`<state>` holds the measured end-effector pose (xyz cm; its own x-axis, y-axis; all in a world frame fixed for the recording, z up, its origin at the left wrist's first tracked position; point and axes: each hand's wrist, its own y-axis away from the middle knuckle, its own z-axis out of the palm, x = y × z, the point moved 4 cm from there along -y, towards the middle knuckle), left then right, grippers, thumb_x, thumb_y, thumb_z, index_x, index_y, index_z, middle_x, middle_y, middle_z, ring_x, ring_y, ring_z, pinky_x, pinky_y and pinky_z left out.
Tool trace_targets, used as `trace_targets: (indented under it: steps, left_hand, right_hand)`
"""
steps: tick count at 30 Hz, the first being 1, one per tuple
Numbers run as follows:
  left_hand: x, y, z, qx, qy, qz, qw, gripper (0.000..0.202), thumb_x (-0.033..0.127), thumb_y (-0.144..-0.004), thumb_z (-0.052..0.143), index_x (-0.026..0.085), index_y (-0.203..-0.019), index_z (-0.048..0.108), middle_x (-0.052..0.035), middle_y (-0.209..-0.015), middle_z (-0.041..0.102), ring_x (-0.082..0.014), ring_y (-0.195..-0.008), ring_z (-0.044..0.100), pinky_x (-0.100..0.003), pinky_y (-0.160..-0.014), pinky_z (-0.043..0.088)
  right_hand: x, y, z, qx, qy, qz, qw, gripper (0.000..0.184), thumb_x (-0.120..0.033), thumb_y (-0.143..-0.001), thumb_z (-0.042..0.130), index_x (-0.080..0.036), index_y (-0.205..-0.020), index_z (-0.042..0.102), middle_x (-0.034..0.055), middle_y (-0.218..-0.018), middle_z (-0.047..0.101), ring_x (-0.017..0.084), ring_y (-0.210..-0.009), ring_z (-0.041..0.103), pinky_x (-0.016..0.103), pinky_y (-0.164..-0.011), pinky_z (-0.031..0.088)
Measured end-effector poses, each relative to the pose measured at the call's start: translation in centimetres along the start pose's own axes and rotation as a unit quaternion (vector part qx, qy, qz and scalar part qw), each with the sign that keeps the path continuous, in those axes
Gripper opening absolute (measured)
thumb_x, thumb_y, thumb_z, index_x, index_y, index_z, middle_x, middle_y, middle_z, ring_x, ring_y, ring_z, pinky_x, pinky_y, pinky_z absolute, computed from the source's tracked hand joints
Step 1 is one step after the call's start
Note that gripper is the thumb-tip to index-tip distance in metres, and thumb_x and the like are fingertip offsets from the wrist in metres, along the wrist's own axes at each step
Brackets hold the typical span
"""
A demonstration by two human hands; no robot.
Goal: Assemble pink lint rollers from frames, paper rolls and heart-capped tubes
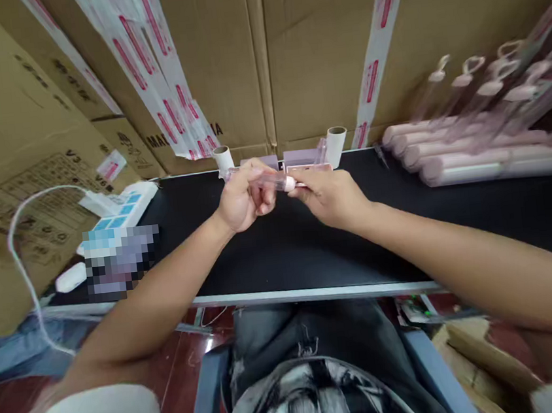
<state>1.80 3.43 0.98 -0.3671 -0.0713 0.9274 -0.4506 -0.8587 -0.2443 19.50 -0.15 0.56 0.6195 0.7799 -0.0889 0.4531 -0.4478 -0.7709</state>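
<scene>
Head view: from my remote seat, I have both hands near the centre, over the black table (272, 259). My left hand (242, 202) curls round a clear pinkish tube (269, 180), which lies nearly level just off centre towards 12 o'clock. My right hand (334, 195) is closed in a pinch at the tube's white cap (290, 183). I judge the step in hand to be working the cap at the tube's end; the next move calls for a steady left grip, with cap and tube kept in line.

My right fingers mask the cap's outer end, so I can't tell how well it is seated or whether they pinch anything more. Behind that hand, towards 1 o'clock, a pink box (296, 167) is partly covered. The pink rolls (469, 163) near 3 o'clock are smeared, and the frame's edge cuts them off. Between 8 and 9, blocky pixels hide something beside the power strip (123, 212).
</scene>
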Motion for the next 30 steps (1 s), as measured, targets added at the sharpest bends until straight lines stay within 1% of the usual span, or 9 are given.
trace_targets:
  steps: [4, 7, 11, 13, 16, 20, 24, 30]
  left_hand:
    - [-0.09, 0.02, -0.07, -0.003, 0.004, 0.001, 1.0, 0.03, 0.046, -0.081, 0.078, 0.019, -0.084, 0.064, 0.0015, -0.05, 0.063, -0.0127, -0.034, 0.048, -0.022, -0.036, 0.035]
    - [-0.18, -0.01, -0.07, -0.006, 0.011, 0.003, 1.0, 0.028, 0.045, -0.084, 0.076, 0.019, -0.084, 0.065, 0.0014, -0.05, 0.062, -0.0131, -0.033, 0.048, -0.022, -0.036, 0.034]
    - [-0.33, -0.03, -0.11, 0.009, 0.024, -0.012, 1.0, 0.027, 0.043, -0.091, 0.071, 0.018, -0.083, 0.066, 0.0013, -0.051, 0.062, -0.0131, -0.033, 0.049, -0.022, -0.037, 0.034]
    - [-0.33, -0.03, -0.08, 0.008, 0.029, -0.015, 0.999, 0.026, 0.042, -0.093, 0.07, 0.018, -0.083, 0.067, 0.0012, -0.051, 0.063, -0.0132, -0.033, 0.05, -0.022, -0.037, 0.034]
    - [-0.23, -0.03, 0.07, -0.01, 0.025, -0.006, 1.0, 0.025, 0.042, -0.091, 0.071, 0.018, -0.084, 0.066, 0.001, -0.051, 0.063, -0.0134, -0.034, 0.05, -0.022, -0.037, 0.035]
    - [-0.15, 0.0, 0.23, -0.024, 0.015, 0.004, 1.0, 0.026, 0.043, -0.088, 0.073, 0.019, -0.085, 0.065, 0.0014, -0.052, 0.064, -0.0133, -0.035, 0.049, -0.022, -0.037, 0.035]
    - [-0.14, 0.01, 0.24, -0.014, 0.012, 0.002, 1.0, 0.027, 0.045, -0.087, 0.073, 0.019, -0.085, 0.064, 0.0019, -0.052, 0.063, -0.013, -0.035, 0.049, -0.023, -0.037, 0.036]
    - [-0.22, 0.06, 0.31, -0.006, 0.016, -0.011, 1.0, 0.027, 0.044, -0.087, 0.073, 0.019, -0.084, 0.064, 0.0017, -0.051, 0.062, -0.0125, -0.034, 0.047, -0.022, -0.037, 0.035]
  right_hand:
    - [0.09, 0.03, 0.31, -0.035, -0.009, 0.033, 0.999, 0.025, -0.022, -0.109, 0.057, -0.019, -0.123, 0.077, 0.0081, -0.115, 0.087, 0.025, -0.104, 0.083, 0.032, -0.086, 0.06]
    - [0.1, 0.01, 0.29, -0.051, -0.02, 0.046, 0.997, 0.025, -0.024, -0.109, 0.058, -0.022, -0.125, 0.077, 0.0078, -0.118, 0.086, 0.026, -0.107, 0.082, 0.032, -0.088, 0.059]
    - [0.09, -0.02, 0.09, -0.05, -0.022, 0.05, 0.997, 0.025, -0.026, -0.109, 0.058, -0.021, -0.124, 0.078, 0.0081, -0.114, 0.086, 0.025, -0.102, 0.081, 0.032, -0.085, 0.058]
    - [0.04, -0.03, -0.01, -0.044, -0.022, 0.046, 0.998, 0.025, -0.026, -0.11, 0.058, -0.02, -0.121, 0.078, 0.0083, -0.111, 0.086, 0.025, -0.099, 0.081, 0.031, -0.083, 0.057]
    - [-0.03, -0.03, -0.08, -0.04, -0.024, 0.041, 0.998, 0.025, -0.026, -0.11, 0.057, -0.019, -0.12, 0.078, 0.0082, -0.11, 0.086, 0.024, -0.098, 0.081, 0.03, -0.082, 0.056]
    - [0.0, -0.01, -0.06, -0.05, -0.022, 0.055, 0.997, 0.025, -0.026, -0.109, 0.057, -0.02, -0.121, 0.078, 0.0083, -0.111, 0.086, 0.024, -0.098, 0.08, 0.03, -0.082, 0.055]
    - [-0.07, -0.06, -0.11, -0.049, -0.031, 0.06, 0.997, 0.024, -0.027, -0.11, 0.056, -0.02, -0.12, 0.078, 0.0086, -0.112, 0.085, 0.025, -0.1, 0.079, 0.031, -0.083, 0.054]
    - [-0.17, -0.03, 0.02, -0.035, -0.053, 0.051, 0.997, 0.022, -0.026, -0.109, 0.056, -0.019, -0.115, 0.076, 0.0074, -0.1, 0.084, 0.023, -0.088, 0.077, 0.029, -0.077, 0.051]
